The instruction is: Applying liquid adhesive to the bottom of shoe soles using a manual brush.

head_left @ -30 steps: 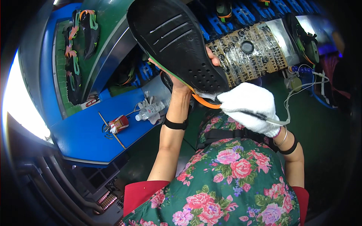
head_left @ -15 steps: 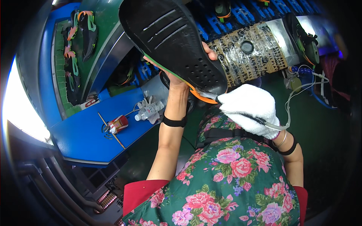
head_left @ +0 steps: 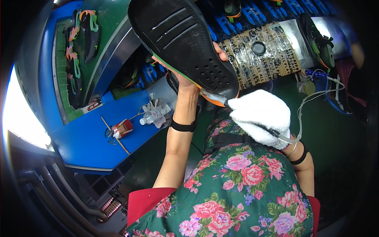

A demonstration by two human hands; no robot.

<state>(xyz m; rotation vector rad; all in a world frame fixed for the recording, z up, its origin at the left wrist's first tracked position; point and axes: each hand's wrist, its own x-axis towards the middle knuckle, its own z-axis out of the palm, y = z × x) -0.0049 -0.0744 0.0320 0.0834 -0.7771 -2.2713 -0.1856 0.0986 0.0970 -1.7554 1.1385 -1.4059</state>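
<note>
In my bare left hand is a shoe, its black underside turned up toward me. Slots mark its forefoot, small holes dot the heel, and green and orange show along the edge. The fingers wrap behind it, with a few tips showing on its right side. My right hand, in a white knit glove, is closed on a slim dark-handled brush. Its flat pale tip touches the orange edge by the heel. A clear hose runs from the handle's rear; the glove hides the fingers.
At left, a blue table bears a red container with sticks, a plastic bottle and a glove. Shoes stand on a green-edged rack beyond. Ahead lies a blue-slatted conveyor beside a taped cardboard-covered panel and another shoe.
The brush tip has slid a little left along the heel edge. The shoe has shifted slightly to the right, still in my left hand.
</note>
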